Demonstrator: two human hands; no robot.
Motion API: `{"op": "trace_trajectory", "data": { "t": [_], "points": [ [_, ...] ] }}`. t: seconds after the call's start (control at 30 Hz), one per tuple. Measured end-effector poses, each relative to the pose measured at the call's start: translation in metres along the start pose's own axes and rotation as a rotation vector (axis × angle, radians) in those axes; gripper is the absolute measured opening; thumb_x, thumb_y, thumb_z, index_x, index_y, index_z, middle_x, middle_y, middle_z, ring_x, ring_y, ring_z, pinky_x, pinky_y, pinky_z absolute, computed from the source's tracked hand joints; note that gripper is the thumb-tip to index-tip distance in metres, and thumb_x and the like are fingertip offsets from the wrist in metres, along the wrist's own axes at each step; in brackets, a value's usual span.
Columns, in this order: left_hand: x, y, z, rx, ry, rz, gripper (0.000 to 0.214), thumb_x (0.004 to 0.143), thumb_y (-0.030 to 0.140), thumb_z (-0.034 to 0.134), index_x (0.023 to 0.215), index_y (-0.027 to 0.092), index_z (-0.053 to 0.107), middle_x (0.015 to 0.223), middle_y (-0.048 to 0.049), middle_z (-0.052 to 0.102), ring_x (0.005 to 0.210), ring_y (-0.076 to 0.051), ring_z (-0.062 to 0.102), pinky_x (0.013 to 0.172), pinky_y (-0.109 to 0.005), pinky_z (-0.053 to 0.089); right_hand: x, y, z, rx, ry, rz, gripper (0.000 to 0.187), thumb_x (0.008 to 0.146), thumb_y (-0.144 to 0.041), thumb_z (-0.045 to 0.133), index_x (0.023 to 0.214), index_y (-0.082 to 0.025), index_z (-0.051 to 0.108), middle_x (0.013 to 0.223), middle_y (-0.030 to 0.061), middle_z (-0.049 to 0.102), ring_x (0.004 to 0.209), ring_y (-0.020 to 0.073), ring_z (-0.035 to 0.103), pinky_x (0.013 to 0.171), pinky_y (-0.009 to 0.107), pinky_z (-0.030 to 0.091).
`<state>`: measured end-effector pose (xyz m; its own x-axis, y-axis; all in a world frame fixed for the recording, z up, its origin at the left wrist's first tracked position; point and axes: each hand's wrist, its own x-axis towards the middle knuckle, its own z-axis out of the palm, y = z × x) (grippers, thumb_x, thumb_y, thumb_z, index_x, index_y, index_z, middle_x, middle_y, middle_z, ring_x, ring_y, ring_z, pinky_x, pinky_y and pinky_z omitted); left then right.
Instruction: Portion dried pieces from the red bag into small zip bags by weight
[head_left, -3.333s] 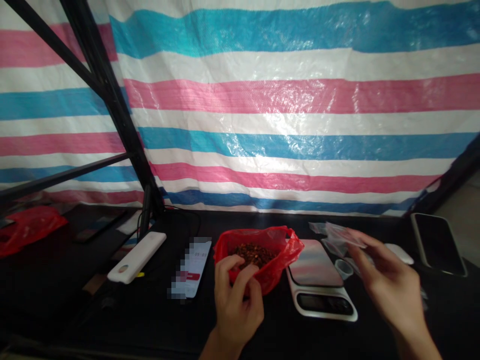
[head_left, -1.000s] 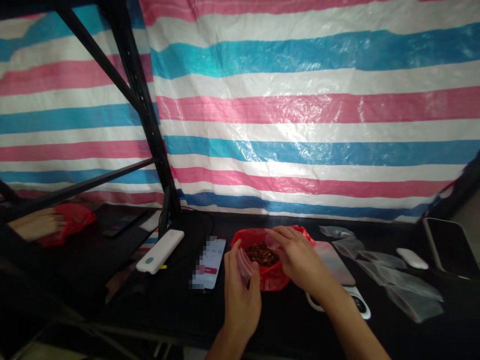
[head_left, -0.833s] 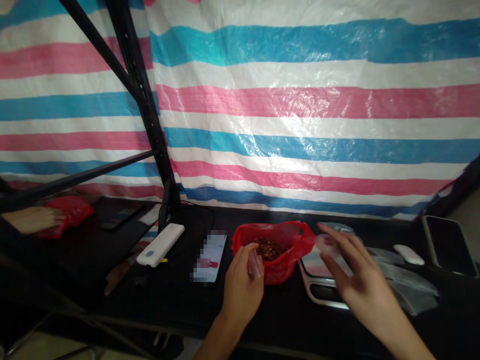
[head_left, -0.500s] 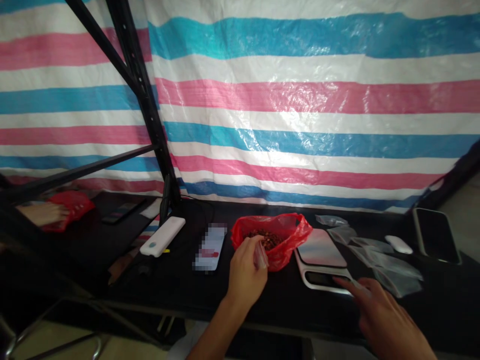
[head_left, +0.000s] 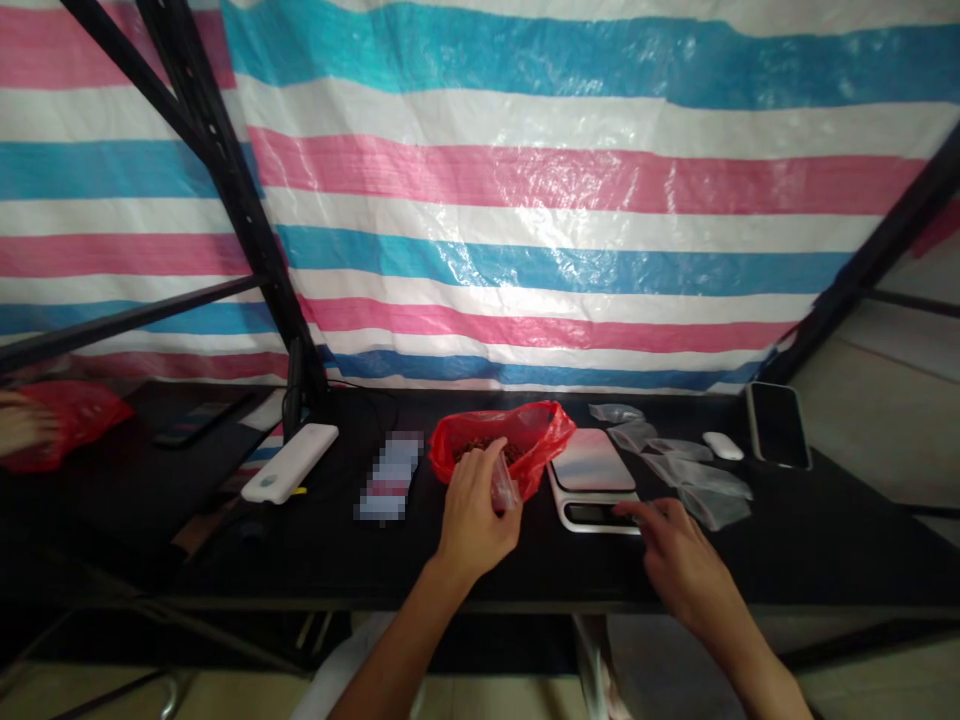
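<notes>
Since half a second ago our right hand (head_left: 679,555) has come in from the lower right, and its fingers now reach the front strip of the scale (head_left: 592,462). Our left hand (head_left: 471,505) has stayed by the red bag (head_left: 536,432).

We see the striped tarp (head_left: 525,200), pink, blue and white, filling the upper two thirds of the frame. Below it the black worktop (head_left: 337,555) runs across the lower middle, and a black metal frame (head_left: 225,190) slants down at the upper left. At the far left edge another person's hand (head_left: 15,425) rests on a second red bag (head_left: 71,412).

The red bag sits open-mouthed at the centre, with dark reddish bits (head_left: 480,447) inside. The scale lies just to its right. Left of the bag are a phone (head_left: 388,475) and a white power bank (head_left: 289,463). Right of the scale lie a heap of clear bags (head_left: 697,485), a dark phone (head_left: 778,425) and a small white oval thing (head_left: 722,446).

Our left fingers are closed on the small clear bag (head_left: 504,487), pinching it upright against the near side of the red bag. Our right fingers are stretched forward and hold nothing we can see. Their tips are at the scale's front strip, apart from the small clear bag.
</notes>
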<state>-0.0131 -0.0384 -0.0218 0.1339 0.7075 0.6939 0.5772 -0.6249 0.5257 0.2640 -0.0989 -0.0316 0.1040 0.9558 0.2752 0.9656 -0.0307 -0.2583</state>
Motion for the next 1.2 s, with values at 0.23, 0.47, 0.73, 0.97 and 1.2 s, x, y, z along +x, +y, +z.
{"op": "trace_trajectory", "data": {
  "t": [0.23, 0.47, 0.73, 0.97, 1.2],
  "points": [
    [0.001, 0.003, 0.01, -0.015, -0.045, 0.014, 0.068, 0.087, 0.018, 0.057, 0.151, 0.019, 0.033, 0.139, -0.0163, 0.056, 0.129, -0.033, 0.053, 0.115, -0.06, 0.038, 0.004, 0.012, 0.026, 0.177, 0.206, -0.102, 0.04, 0.086, -0.012, 0.041, 0.11, -0.022, 0.072, 0.124, 0.012, 0.051, 0.114, 0.0284, 0.059, 0.099, 0.047, 0.051],
    [0.006, 0.014, 0.026, -0.018, -0.084, 0.049, 0.056, 0.087, 0.013, 0.052, 0.143, 0.02, 0.044, 0.124, -0.0131, 0.062, 0.115, -0.029, 0.059, 0.105, -0.052, 0.049, 0.014, -0.014, 0.022, 0.233, 0.11, -0.097, 0.047, 0.082, -0.002, 0.042, 0.113, -0.024, 0.069, 0.126, 0.0089, 0.047, 0.121, 0.0245, 0.054, 0.106, 0.042, 0.048],
    [0.011, 0.014, 0.027, -0.019, -0.091, 0.098, 0.061, 0.083, 0.008, 0.052, 0.142, 0.021, 0.046, 0.116, -0.0103, 0.061, 0.11, -0.027, 0.058, 0.1, -0.045, 0.05, 0.025, -0.025, 0.0, 0.146, -0.025, -0.04, 0.05, 0.08, 0.004, 0.043, 0.109, -0.025, 0.072, 0.12, 0.0078, 0.055, 0.116, 0.0227, 0.058, 0.098, 0.034, 0.051],
    [0.014, 0.013, 0.024, -0.01, -0.099, 0.088, 0.066, 0.077, 0.003, 0.052, 0.14, 0.021, 0.05, 0.111, -0.0086, 0.06, 0.103, -0.026, 0.058, 0.094, -0.041, 0.05, 0.017, -0.032, -0.001, 0.104, -0.018, 0.048, 0.051, 0.086, 0.001, 0.046, 0.116, -0.029, 0.073, 0.124, 0.0077, 0.057, 0.114, 0.0226, 0.059, 0.092, 0.031, 0.05],
    [0.017, 0.016, 0.021, -0.019, -0.081, 0.086, 0.067, 0.075, 0.004, 0.053, 0.139, 0.022, 0.052, 0.11, -0.0079, 0.061, 0.1, -0.026, 0.059, 0.092, -0.041, 0.05, 0.023, -0.045, -0.006, 0.077, -0.026, 0.133, 0.047, 0.086, 0.002, 0.047, 0.111, -0.028, 0.073, 0.121, 0.0075, 0.06, 0.106, 0.0214, 0.061, 0.086, 0.029, 0.048]
  ]
}}
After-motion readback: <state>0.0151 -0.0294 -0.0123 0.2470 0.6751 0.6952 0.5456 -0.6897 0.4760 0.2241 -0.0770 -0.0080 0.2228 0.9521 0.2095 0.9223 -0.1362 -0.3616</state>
